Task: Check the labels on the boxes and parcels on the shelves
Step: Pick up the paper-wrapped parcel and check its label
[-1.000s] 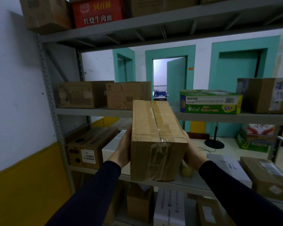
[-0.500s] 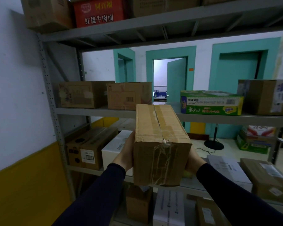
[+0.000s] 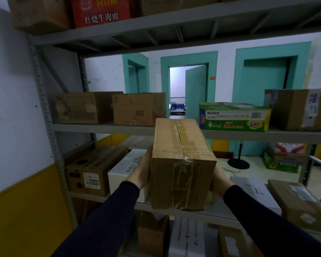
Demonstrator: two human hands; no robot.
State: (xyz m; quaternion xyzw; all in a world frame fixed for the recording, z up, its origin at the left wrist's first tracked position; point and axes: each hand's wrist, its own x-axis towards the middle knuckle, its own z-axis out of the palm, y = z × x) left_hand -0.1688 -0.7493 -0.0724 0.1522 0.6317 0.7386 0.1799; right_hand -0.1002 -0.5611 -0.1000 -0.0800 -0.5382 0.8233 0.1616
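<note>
I hold a long brown cardboard box (image 3: 182,164), taped along its top seam, out in front of the grey metal shelves (image 3: 104,127). My left hand (image 3: 141,169) presses against its left side and my right hand (image 3: 218,182) against its right side; the fingers are hidden behind the box. No label shows on the faces turned to me. Its far end reaches up to the edge of the middle shelf.
Two brown boxes (image 3: 85,107) (image 3: 138,108), a green carton (image 3: 233,116) and a labelled brown box (image 3: 296,109) sit on the middle shelf. Below lie a brown box with a barcode label (image 3: 93,173), a white box (image 3: 124,169) and flat parcels (image 3: 300,199). A red carton (image 3: 100,12) stands on top.
The box has sunk a little in the view and shifted slightly right, with both hands still on its sides.
</note>
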